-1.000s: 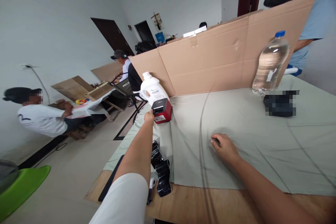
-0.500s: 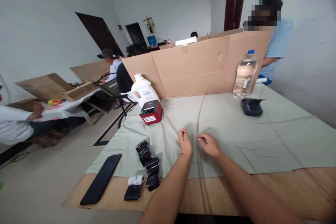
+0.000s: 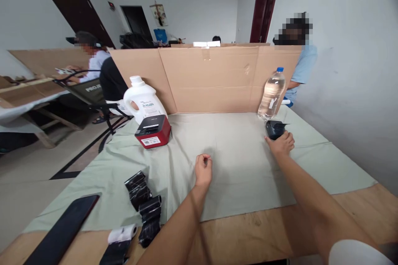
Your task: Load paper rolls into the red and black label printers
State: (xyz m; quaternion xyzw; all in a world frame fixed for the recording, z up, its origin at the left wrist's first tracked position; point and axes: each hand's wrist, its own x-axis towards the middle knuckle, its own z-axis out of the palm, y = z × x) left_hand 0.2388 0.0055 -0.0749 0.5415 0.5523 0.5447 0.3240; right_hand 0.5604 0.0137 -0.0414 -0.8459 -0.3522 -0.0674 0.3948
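Note:
My right hand (image 3: pixel 281 144) reaches far right and closes round a small black device (image 3: pixel 275 128) lying on the pale green cloth (image 3: pixel 236 153), just in front of a clear water bottle (image 3: pixel 271 94) with a blue cap. My left hand (image 3: pixel 203 169) rests mid-cloth in a loose fist; what it holds, if anything, I cannot make out. A red and black label printer (image 3: pixel 153 131) stands at the cloth's left, with a white jug (image 3: pixel 142 99) behind it.
A cardboard screen (image 3: pixel 205 78) walls the table's far edge. Black-wrapped rolls (image 3: pixel 143 198), a white paper roll (image 3: pixel 122 234) and a black phone (image 3: pixel 64 232) lie at the near left. A person in blue stands behind the screen at right; another sits at left.
My right hand has gone from the middle of the cloth out to the black device by the bottle. My left hand stayed mid-cloth. The view swung to the right.

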